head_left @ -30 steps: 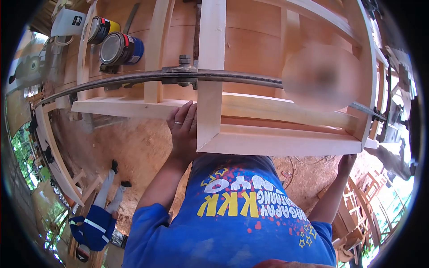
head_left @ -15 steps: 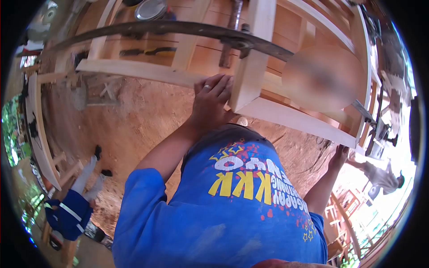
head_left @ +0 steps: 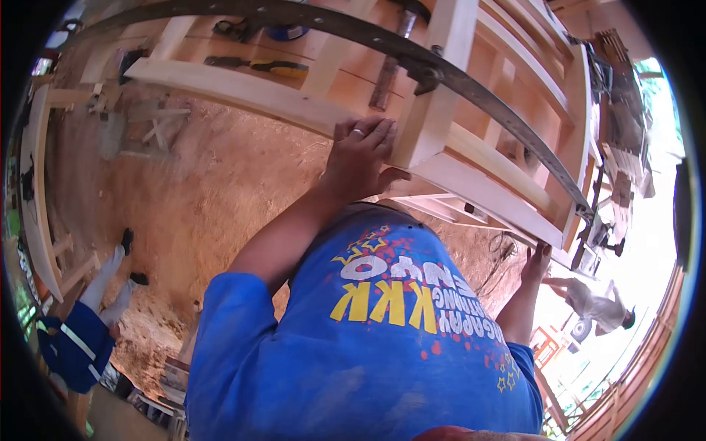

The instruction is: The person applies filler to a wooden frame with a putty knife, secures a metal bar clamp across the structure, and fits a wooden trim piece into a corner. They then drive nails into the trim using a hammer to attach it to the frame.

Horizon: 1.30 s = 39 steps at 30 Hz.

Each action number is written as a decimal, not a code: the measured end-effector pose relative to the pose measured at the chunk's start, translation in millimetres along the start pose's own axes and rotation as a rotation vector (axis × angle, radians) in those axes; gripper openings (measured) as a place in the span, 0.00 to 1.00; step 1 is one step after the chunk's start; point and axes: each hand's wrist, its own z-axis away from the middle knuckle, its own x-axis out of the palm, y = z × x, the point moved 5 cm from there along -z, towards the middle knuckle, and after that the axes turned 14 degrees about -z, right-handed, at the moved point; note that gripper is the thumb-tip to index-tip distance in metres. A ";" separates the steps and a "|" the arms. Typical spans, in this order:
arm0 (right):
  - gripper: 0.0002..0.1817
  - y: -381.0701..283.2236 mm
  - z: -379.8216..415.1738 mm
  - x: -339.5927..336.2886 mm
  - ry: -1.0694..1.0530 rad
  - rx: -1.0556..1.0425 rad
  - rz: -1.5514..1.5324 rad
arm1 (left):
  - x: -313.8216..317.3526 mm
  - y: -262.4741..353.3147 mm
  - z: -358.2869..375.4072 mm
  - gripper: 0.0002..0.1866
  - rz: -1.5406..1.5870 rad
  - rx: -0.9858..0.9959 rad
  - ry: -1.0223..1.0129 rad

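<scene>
Left fingers (head_left: 376, 134) grasp the wooden frame (head_left: 493, 192) near a corner. Right fingers (head_left: 541, 252) touch its edge, their grip unclear. A metal bar (head_left: 368, 35) crosses beyond the left fingers.

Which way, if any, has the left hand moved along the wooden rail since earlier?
No, not clearly: the left hand is still at the wooden rail, just beside the frame's corner post, as in both earlier pictures.

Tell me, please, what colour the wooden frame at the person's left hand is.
The wooden frame is pale cream, best seen in the head view.
</scene>
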 end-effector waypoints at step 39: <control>0.13 -56.1 -40.7 14.2 -0.106 -0.190 0.329 | 245.9 325.0 -307.0 0.11 -0.200 0.587 -1.069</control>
